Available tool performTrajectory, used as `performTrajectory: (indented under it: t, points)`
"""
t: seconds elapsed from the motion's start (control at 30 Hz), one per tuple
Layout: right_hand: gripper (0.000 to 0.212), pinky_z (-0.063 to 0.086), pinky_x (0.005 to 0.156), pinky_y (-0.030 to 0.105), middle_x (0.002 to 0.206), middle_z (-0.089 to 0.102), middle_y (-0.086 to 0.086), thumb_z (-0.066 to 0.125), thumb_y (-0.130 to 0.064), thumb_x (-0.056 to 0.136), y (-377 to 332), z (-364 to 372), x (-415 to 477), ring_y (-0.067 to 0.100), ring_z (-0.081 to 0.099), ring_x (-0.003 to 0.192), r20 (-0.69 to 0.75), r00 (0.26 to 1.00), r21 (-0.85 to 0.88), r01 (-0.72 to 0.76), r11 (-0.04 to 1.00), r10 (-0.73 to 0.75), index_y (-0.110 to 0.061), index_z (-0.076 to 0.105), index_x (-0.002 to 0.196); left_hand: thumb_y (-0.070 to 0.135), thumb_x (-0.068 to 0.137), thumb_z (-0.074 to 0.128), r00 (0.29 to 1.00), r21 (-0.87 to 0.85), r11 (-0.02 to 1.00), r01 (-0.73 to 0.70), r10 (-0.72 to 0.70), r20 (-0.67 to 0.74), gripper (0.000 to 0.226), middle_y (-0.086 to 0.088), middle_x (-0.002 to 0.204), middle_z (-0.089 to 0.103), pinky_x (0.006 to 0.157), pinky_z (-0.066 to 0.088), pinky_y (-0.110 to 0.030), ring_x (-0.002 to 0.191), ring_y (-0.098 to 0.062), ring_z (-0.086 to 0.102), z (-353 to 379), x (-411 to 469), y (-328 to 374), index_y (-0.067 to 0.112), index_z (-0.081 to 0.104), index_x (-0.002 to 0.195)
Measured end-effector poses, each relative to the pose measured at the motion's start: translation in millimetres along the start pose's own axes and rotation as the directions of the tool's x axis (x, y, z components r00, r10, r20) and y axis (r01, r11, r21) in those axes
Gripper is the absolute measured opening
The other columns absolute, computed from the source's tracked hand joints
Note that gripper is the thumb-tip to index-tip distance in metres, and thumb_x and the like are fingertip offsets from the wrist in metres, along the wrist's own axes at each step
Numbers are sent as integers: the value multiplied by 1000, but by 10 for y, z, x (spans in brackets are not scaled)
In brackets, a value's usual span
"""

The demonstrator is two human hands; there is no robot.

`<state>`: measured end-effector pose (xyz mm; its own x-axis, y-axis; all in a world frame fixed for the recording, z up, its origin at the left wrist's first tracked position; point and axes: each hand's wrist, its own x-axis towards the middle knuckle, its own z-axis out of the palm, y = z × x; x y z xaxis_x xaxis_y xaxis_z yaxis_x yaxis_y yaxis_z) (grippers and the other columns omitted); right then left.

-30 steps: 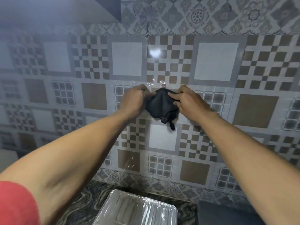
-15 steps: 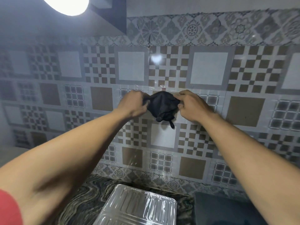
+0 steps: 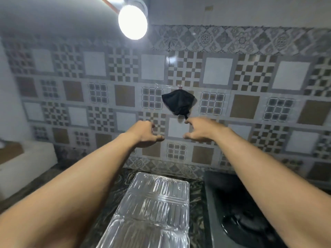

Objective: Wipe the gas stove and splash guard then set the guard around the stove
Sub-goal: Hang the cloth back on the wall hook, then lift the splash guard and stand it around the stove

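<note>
Head view: splash guard on counter below tiled wall; left hand, right hand loose, empty

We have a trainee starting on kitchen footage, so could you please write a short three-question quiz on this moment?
1. True or false: the left hand grips the black cloth.
2. The foil splash guard is: A) standing around the gas stove; B) lying on the counter left of the stove; C) hanging on the wall.
3. Which hand is nearer the cloth's dangling tip?
Key: 1 false; 2 B; 3 the right hand.
</note>
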<state>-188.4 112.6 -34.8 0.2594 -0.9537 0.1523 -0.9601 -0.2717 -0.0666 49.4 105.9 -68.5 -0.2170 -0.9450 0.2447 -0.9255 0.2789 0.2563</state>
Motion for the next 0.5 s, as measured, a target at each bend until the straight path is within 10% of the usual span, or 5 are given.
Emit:
performTrajectory:
  t: [0.5]
  points:
    - [75,46,104,46,132,63,15,70,-48,84,-1033,1302,-395,31,59,118,277,901,51,333,942,-333,-12,47,145,75,73,62,860,13,878,478,-471,197,93,-7,140,58,103,45,-37,127,-29,54,883,-2071,-959,13,51,141]
